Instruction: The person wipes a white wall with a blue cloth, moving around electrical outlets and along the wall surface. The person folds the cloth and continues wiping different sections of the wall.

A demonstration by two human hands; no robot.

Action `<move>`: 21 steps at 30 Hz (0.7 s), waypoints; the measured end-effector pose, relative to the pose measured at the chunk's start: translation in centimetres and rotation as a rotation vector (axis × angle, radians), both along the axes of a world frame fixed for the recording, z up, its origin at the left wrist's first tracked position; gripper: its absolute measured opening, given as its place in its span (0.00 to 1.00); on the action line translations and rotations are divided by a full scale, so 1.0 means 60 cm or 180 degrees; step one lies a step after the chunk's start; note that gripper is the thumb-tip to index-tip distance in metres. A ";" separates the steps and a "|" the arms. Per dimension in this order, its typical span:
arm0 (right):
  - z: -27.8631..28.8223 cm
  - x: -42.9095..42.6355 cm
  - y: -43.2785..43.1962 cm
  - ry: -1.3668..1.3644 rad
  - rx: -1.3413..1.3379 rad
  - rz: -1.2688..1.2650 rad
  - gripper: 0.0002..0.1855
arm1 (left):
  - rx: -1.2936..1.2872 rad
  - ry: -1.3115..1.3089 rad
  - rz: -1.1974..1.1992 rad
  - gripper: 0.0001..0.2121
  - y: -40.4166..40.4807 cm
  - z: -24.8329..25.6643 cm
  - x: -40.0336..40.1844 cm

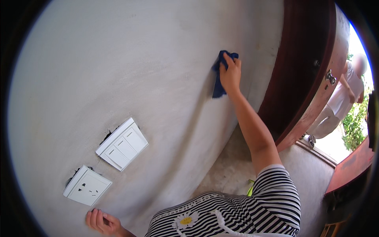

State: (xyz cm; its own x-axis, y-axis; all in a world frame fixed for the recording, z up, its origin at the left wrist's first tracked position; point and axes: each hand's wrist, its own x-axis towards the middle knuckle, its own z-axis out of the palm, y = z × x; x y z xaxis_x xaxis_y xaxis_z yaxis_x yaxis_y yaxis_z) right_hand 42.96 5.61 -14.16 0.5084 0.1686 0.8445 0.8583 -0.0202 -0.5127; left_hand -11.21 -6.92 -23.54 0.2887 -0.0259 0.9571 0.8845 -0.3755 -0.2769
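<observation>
My right hand [231, 74] presses a crumpled dark blue cloth [219, 86] against a pale plastered wall [165, 71], with my arm stretched out. Low on the left, my left hand [102, 222] is near the wall with its fingers curled; nothing shows in it, and whether it touches the wall is unclear. Just above that hand sits a white wall socket [88, 186]. A white three-gang light switch [125, 148] is mounted up and to the right of the socket. Dark ragged gaps show in the plaster along the edges of both plates.
A dark red door [299, 65] with a metal knob [330, 77] stands at the right. Beyond it, a person [345, 91] in a light top and trousers is outside the doorway, near green plants [356, 124]. A wooden item [333, 229] lies at the lower right.
</observation>
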 end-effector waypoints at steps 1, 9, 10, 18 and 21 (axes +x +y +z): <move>-0.010 -0.047 -0.019 -0.0317 0.0114 0.0117 0.21 | -0.0004 0.0009 0.0037 0.06 -0.003 -0.001 -0.001; 0.006 -0.160 -0.076 -0.0561 0.0446 0.0525 0.24 | -0.0026 -0.0048 -0.0090 0.06 -0.001 -0.005 0.000; -0.002 -0.184 -0.082 -0.0881 0.0355 0.0361 0.23 | 0.0002 -0.0054 -0.0091 0.06 0.000 -0.005 0.000; 0.009 -0.134 -0.094 -0.0829 0.0092 0.0785 0.22 | 0.0010 -0.0076 -0.0183 0.05 -0.004 -0.006 0.000; 0.088 -0.136 -0.102 -0.1201 0.0410 0.0679 0.19 | 0.0057 -0.0037 -0.0202 0.05 -0.005 -0.008 -0.006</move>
